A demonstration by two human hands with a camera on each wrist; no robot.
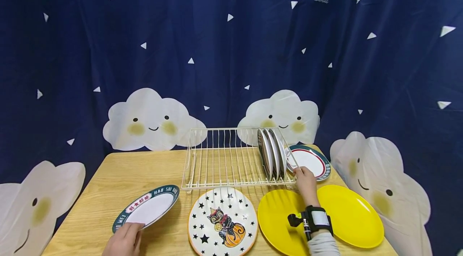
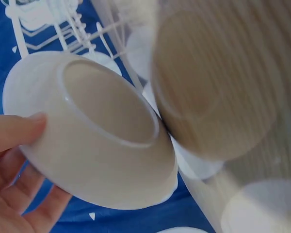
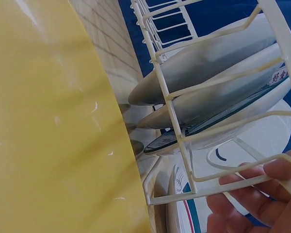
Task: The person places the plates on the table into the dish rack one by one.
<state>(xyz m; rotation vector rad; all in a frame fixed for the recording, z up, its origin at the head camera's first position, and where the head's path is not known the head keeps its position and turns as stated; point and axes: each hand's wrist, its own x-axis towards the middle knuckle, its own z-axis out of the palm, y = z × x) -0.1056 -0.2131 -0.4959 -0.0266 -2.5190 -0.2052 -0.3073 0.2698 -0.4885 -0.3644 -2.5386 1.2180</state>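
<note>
at the far left of the bench (image 1: 108, 175), the left hand (image 1: 124, 242) has its grip on the near edge of a green-rimmed plate (image 1: 150, 207), thumb on top and fingers under it, with the far side tilted up off the wood. the left wrist view shows the plate's pale underside (image 2: 104, 133) and foot ring, with fingers (image 2: 19, 194) curled beneath. it looks like the lift is just starting, with the plate not yet carried anywhere.

next along lies a star-and-cat plate (image 1: 223, 222), flat, just in front of the white wire rack (image 1: 224, 159). three or four plates (image 1: 271, 153) stand on edge in the rack's right end. a yellow plate (image 1: 280, 216) sits beside the cat plate, and a second yellow plate (image 1: 352, 214) lies further right, with the right forearm passing between them.

the right hand (image 1: 305, 179) is at the rack's front right corner; in the right wrist view its fingers (image 3: 254, 194) curl around the lowest wire, so it seems to be steadying the rack. behind it a red-and-green-rimmed plate (image 1: 311, 161) lies flat.

a next move would need the lifted plate turned on edge and lined up with a free slot left of the standing ones.

the left hand is cut off by the frame's bottom edge, the left wrist view is blurred on its right side, and the exact count of racked plates is hard to tell.
</note>
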